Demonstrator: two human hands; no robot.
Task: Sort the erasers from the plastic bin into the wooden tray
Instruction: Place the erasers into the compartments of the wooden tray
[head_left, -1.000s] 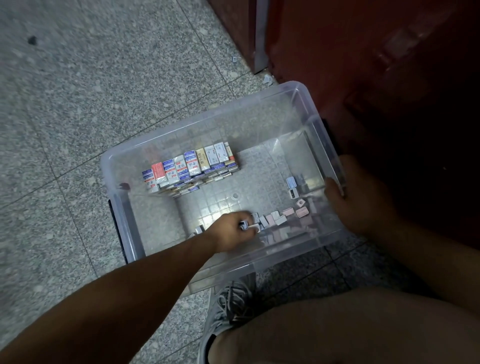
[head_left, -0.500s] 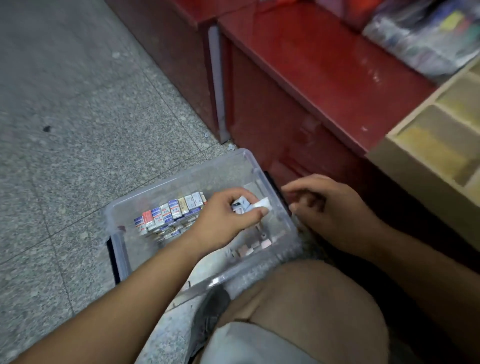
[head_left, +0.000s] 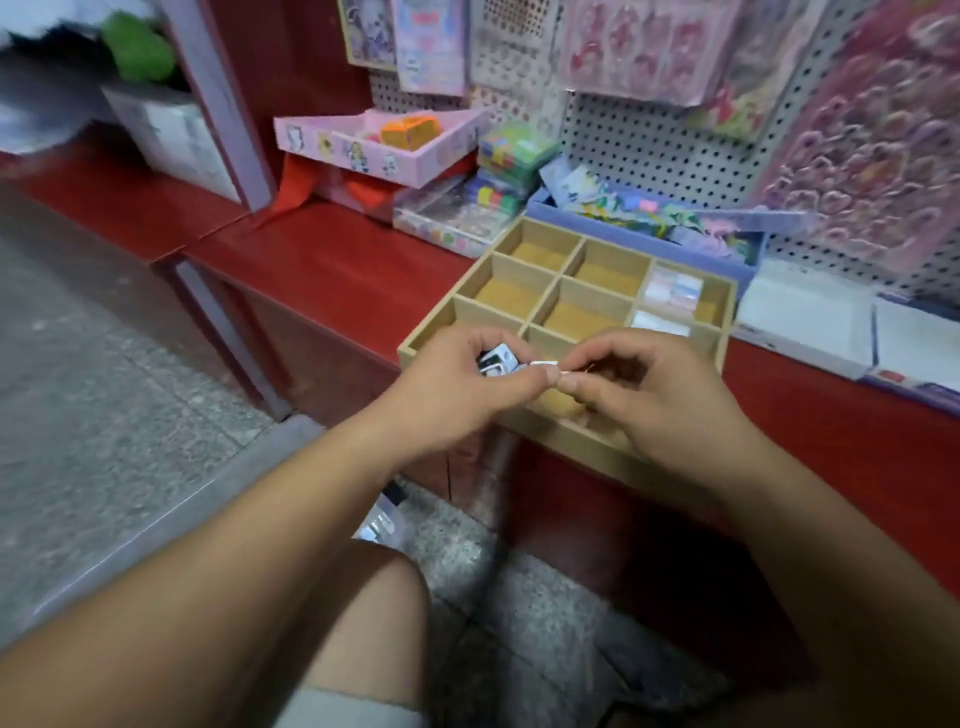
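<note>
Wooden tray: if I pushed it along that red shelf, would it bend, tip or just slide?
The tray probably stays stiff: its walls and dividers look like solid wood. Low and wide, it would likely slide, not tip. It sits near the shelf edge, so a push toward you might drop it.

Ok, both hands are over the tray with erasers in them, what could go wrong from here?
1. The left hand grips several erasers in a loose bunch while the right hand pinches a white eraser at their edge. Pulling it could spill the others onto the floor, since the hands hover over the wooden tray's near rim.
2. The tray seems to sit at the red shelf's front edge, so pressing down there might tip it.
</note>
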